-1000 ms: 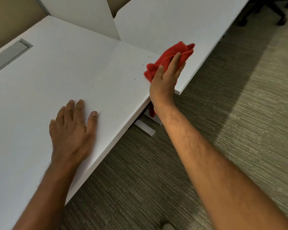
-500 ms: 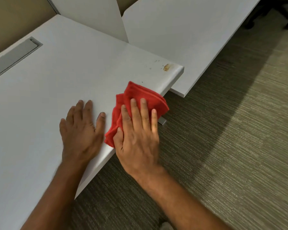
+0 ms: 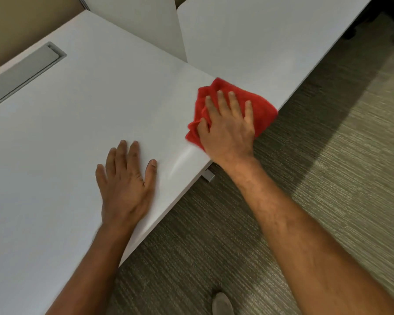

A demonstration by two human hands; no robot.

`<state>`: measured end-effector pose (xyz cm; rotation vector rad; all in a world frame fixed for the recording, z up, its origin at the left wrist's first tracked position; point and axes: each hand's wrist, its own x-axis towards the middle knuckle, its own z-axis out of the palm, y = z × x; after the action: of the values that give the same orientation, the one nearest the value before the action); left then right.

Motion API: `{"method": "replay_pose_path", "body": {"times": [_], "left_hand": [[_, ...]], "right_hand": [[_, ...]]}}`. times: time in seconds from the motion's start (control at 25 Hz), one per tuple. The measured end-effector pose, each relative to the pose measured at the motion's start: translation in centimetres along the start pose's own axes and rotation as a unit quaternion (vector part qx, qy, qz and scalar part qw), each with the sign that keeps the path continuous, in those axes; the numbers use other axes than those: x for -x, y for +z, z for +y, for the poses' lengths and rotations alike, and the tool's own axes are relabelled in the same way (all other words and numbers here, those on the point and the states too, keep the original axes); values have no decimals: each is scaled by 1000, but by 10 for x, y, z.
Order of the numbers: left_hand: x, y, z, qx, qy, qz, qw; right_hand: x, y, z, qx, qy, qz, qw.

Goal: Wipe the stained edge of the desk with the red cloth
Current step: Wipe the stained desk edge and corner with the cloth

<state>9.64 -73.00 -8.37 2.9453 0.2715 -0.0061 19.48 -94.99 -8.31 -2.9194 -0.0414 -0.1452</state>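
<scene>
Right hand [image 3: 225, 130]: palm down, fingers [image 3: 233, 103] spread and laid flat over the red cloth [image 3: 259, 108], pressing it onto the desk [image 3: 82, 114]. The thumb tucks into a fold at the cloth's left side, so the hand is pinned on the cloth rather than closed around it. The cloth is bunched, lies at the desk's far right corner, and its right portion overhangs the front edge above the carpet [image 3: 316, 189]. The corner surface beneath the cloth is hidden; whether any stain lies there cannot be told.

Left hand [image 3: 125, 185]: empty, flat on the desk, fingers extended and slightly apart, holding nothing. It sits near the front edge, to the left of and nearer than the right hand, well apart from the cloth. A faint glossy streak [image 3: 180, 162] shows on the desk between the two hands.

Surroundings: a grey cable tray [image 3: 21, 73] is set into the desk top at far left. A white divider [image 3: 134, 21] stands at the far end. A second desk [image 3: 259, 35] abuts at the far right, just beyond the cloth. A metal bracket [image 3: 209, 175] shows under the front edge below the right wrist. A shoe tip [image 3: 222, 303] is visible at the near edge on the carpet.
</scene>
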Motion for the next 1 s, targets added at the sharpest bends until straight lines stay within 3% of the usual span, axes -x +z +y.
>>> {"method": "replay_pose_path", "body": {"times": [0.12,0.2,0.36,0.56,0.64,0.76,0.88,1.0], "left_hand": [[0,0,1,0,-1,-3,1000],[-1,-1,2,0,0,0,1000],[-1,-2,3,-3,-2,-1,1000],[-2,0,2,-3,-2,1,1000],[-1,-1,1,-2,-2,-2,1000],[-1,-2,3,1,-2,-4,1000],[0,-3,3,7,-3,-6,1000],[0,-3,2,5,0,-7,1000]], "right_hand": [[11,-3,4,6,72,-7,997],[38,0,-16,13,74,-4,997],[73,8,-59,-13,-32,-24,999],[-2,10,-55,14,-129,-49,990],[-28,9,-38,42,-104,-60,992],[-45,5,-4,65,2,-57,996],[-29,-2,17,9,83,-40,996],[15,-2,3,-21,91,-32,995]]}}
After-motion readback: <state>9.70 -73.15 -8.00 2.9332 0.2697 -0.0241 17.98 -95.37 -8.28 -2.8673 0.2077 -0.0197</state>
